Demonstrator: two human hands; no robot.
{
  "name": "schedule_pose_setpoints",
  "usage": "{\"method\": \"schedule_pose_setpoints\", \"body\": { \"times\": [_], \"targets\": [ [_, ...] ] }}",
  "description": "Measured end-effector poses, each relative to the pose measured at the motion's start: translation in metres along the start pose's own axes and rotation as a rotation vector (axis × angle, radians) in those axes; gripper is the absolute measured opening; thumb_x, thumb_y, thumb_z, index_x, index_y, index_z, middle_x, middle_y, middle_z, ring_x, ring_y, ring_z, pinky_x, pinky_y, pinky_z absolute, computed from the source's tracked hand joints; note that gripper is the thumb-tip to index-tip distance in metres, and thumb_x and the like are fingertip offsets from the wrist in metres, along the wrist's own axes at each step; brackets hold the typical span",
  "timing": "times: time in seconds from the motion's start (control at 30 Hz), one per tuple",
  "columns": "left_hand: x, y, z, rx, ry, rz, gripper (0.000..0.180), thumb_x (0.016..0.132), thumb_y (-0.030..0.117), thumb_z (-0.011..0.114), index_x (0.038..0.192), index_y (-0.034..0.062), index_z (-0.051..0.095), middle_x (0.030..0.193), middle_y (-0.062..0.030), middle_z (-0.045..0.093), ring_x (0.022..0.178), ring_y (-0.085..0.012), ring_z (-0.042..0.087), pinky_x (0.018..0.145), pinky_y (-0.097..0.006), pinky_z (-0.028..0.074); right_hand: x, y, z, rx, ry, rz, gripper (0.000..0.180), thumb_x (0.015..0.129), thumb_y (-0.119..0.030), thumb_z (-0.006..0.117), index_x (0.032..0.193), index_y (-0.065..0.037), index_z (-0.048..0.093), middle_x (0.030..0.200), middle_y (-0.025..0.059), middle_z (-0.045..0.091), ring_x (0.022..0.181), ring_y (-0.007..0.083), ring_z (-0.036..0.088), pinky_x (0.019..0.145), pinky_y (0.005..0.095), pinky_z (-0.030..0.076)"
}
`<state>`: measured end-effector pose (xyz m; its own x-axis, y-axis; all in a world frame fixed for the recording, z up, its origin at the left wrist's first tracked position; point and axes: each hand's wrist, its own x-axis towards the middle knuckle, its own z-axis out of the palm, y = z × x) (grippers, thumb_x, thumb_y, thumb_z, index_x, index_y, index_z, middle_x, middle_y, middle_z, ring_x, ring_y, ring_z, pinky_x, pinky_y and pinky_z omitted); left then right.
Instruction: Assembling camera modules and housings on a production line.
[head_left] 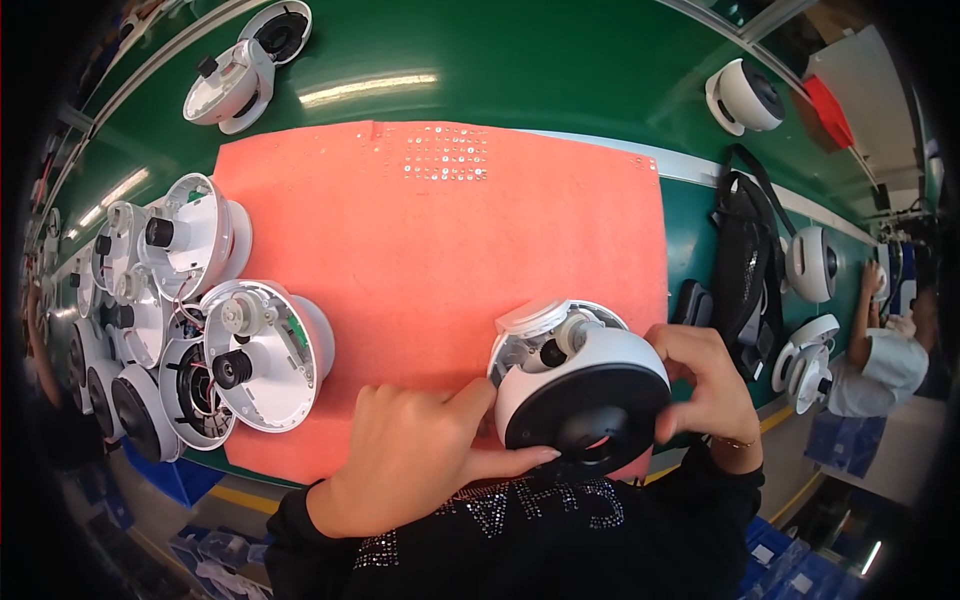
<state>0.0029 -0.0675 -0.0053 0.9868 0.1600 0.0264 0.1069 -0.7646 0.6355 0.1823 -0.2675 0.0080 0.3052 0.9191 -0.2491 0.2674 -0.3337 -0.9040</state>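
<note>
A round white camera [580, 385] with a black front cover [590, 415] is tilted toward me at the near right of the orange mat [440, 260]. Its back is uncovered, and a lens barrel and inner parts show there. My left hand [410, 450] is closed on its left side, thumb stretched over the lower edge of the black cover. At the opposite side, my right hand [710, 385] curls its fingers and thumb around the shell's edge. Some of the left fingertips are hidden behind the shell. Small screws [445, 155] stand in rows at the mat's far edge.
Several opened white camera shells [265, 350] crowd the mat's left side. Another opened unit [230, 85] lies at the far left. At right are a black bag [748, 255], a finished-looking camera [745, 95] and a red bin [830, 110]. A co-worker [880, 350] sits further right.
</note>
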Motion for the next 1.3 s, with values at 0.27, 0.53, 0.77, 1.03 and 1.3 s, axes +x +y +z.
{"method": "schedule_pose_setpoints", "body": {
  "times": [0.27,0.53,0.77,1.03,1.3],
  "targets": [
    [0.018,-0.007,-0.003,0.026,-0.041,-0.014,0.053,0.063,0.054,0.068,0.053,0.0050,0.050,0.041,-0.0060,0.046,0.034,-0.0234,0.047,0.035,-0.032,0.036,0.021,-0.005,0.009,-0.515,0.253,-0.089,0.031,0.082,-0.023,0.053,0.063,0.001,0.050,0.055,0.0146,0.045,0.049,0.0317,0.047,0.045,0.0365,0.036],
    [0.029,-0.005,-0.016,0.149,-0.183,0.068,0.054,0.066,0.054,0.065,0.052,0.0035,0.053,0.042,-0.0091,0.047,0.038,-0.0258,0.050,0.037,-0.035,0.037,0.015,-0.011,0.011,-0.721,0.198,-0.008,0.024,0.079,-0.021,0.051,0.067,-0.001,0.049,0.061,0.0135,0.045,0.056,0.0312,0.048,0.050,0.0370,0.036],
    [0.034,-0.006,-0.019,0.168,-0.266,0.056,0.050,0.062,0.054,0.067,0.062,0.0044,0.061,0.044,-0.0094,0.049,0.042,-0.0275,0.052,0.043,-0.035,0.040,0.013,-0.028,0.031,-0.756,0.351,-0.569,0.045,0.062,-0.036,0.068,0.092,-0.003,0.063,0.085,0.0074,0.054,0.072,0.0228,0.051,0.062,0.0328,0.040],
    [0.032,-0.012,-0.019,0.182,-0.286,0.096,0.051,0.065,0.055,0.064,0.061,0.0045,0.060,0.043,-0.0097,0.047,0.042,-0.0286,0.052,0.042,-0.035,0.040,0.012,-0.047,0.043,-0.620,-0.039,-0.548,0.044,0.070,-0.020,0.066,0.112,-0.007,0.058,0.106,0.0100,0.055,0.101,0.0250,0.052,0.080,0.0366,0.039],
    [0.034,-0.009,-0.022,0.173,-0.287,0.077,0.050,0.063,0.054,0.064,0.055,0.0047,0.057,0.042,-0.0102,0.048,0.041,-0.0287,0.052,0.041,-0.036,0.039,0.011,-0.044,0.037,-0.578,0.013,-0.502,0.039,0.071,-0.009,0.064,0.109,-0.004,0.059,0.105,0.0135,0.057,0.099,0.0275,0.054,0.079,0.0365,0.042]
  ]
}}
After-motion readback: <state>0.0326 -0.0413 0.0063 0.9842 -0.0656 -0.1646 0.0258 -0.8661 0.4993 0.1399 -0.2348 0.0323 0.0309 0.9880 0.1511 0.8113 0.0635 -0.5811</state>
